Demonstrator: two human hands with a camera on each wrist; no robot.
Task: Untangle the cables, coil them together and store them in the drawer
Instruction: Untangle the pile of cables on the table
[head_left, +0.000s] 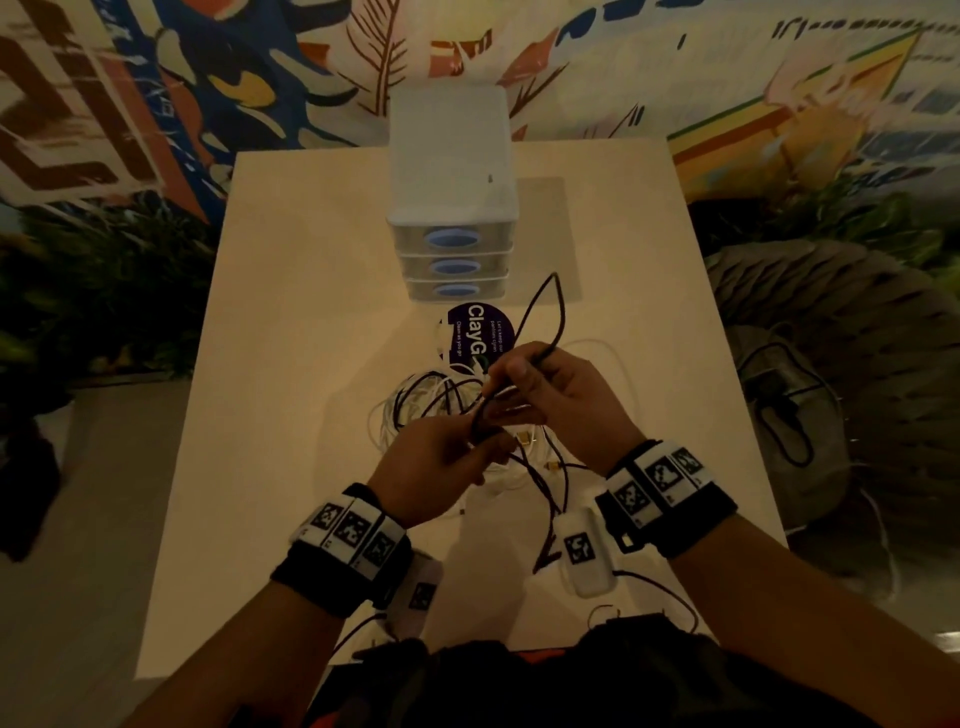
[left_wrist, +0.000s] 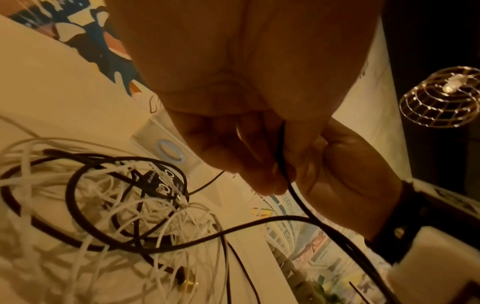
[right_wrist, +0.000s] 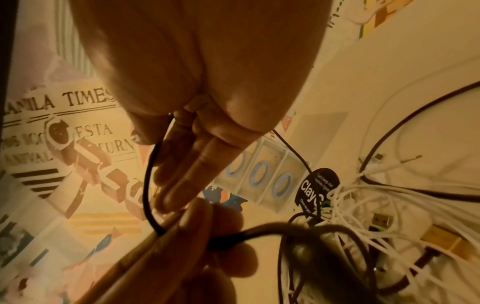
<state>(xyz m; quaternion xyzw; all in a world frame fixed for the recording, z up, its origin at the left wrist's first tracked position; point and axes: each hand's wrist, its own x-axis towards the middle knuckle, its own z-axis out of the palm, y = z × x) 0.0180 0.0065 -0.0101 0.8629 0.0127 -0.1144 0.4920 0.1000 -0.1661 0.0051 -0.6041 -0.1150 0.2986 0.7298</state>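
Black cable (head_left: 540, 317) pinched in both grips, left hand (head_left: 441, 462), right hand (head_left: 545, 395) | risk: pulling tightens white cable tangle (head_left: 415, 415) mid-desk (head_left: 291, 332), dragging it toward the near edge

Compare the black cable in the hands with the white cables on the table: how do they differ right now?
The black cable is lifted off the table, pinched by the left hand and right hand; the white cables lie loose on it, untouched. The black one arcs up in a loop toward the drawer unit; the white ones sprawl flat in a heap. Both remain tangled together below the hands, and neither is coiled.
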